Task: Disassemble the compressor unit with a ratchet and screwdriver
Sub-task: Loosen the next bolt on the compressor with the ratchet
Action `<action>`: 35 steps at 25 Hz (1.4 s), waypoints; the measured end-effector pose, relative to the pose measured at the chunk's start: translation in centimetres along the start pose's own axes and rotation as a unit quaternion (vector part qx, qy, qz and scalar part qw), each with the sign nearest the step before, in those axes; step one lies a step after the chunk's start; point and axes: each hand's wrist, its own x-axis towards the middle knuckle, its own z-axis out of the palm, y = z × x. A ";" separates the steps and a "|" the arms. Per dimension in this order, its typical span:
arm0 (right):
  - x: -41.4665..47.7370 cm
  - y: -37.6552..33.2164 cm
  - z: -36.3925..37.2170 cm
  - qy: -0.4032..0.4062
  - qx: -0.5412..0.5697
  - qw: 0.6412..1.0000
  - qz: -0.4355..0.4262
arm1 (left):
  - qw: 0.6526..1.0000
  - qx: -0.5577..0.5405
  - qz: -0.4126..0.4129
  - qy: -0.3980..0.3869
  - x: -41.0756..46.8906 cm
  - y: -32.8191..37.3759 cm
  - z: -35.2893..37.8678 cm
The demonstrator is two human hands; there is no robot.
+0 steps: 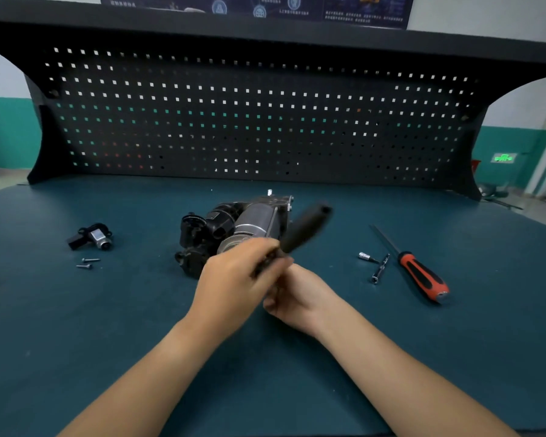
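Observation:
The compressor unit, black and grey metal, lies on the blue-green workbench at the centre. In front of it my left hand grips the head end of a black-handled ratchet, whose blurred handle points up and to the right. My right hand sits just below and right of the left one, fingers curled at the ratchet's lower end; what they hold is hidden. A red-and-black screwdriver lies to the right, untouched.
A removed black-and-silver part lies at the left with two loose screws in front of it. A socket and an extension bar lie left of the screwdriver. A black pegboard closes the bench's back.

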 end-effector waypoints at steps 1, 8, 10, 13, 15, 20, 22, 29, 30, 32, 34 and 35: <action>0.0 0.0 0.0 0.003 -0.004 1.000 -0.003 | 1.000 0.018 0.017 -0.003 0.1 0.0 0.1; -0.1 -0.2 0.3 -0.019 0.028 0.999 0.004 | 0.890 -0.250 -0.366 0.108 1.2 -0.8 -0.6; 0.0 -0.2 0.3 -0.014 0.019 1.000 0.003 | 0.927 -0.190 -0.312 0.088 0.8 -0.5 -0.5; 0.1 -0.1 0.1 0.013 0.011 1.000 0.007 | 0.998 0.015 -0.062 0.010 0.1 0.4 -0.5; 0.1 0.0 0.0 0.016 0.015 1.000 0.005 | 0.999 0.040 -0.018 0.005 0.3 -0.1 -0.6; 0.0 -0.3 0.1 -0.024 0.045 0.999 0.010 | 0.905 -0.235 -0.343 0.095 1.5 -1.0 -1.1; 0.0 -0.3 0.3 -0.022 0.051 0.998 0.003 | 0.888 -0.262 -0.363 0.102 1.5 -1.0 -1.0; 0.6 0.7 0.4 0.038 0.022 0.999 -0.030 | 0.997 0.077 0.030 -0.002 0.3 0.1 0.1; 0.6 0.7 0.3 0.037 0.026 0.999 -0.028 | 0.999 0.046 -0.006 0.017 0.5 0.1 0.0; 0.3 0.4 0.4 0.018 0.044 0.999 -0.015 | 0.987 -0.064 -0.135 0.067 0.8 -0.2 -0.6; 0.0 0.2 0.6 -0.001 0.052 0.999 -0.012 | 0.928 -0.199 -0.295 0.110 1.2 -0.5 -0.9; -0.1 0.2 0.7 -0.001 0.049 0.999 -0.018 | 0.900 -0.245 -0.340 0.122 1.3 -0.7 -0.9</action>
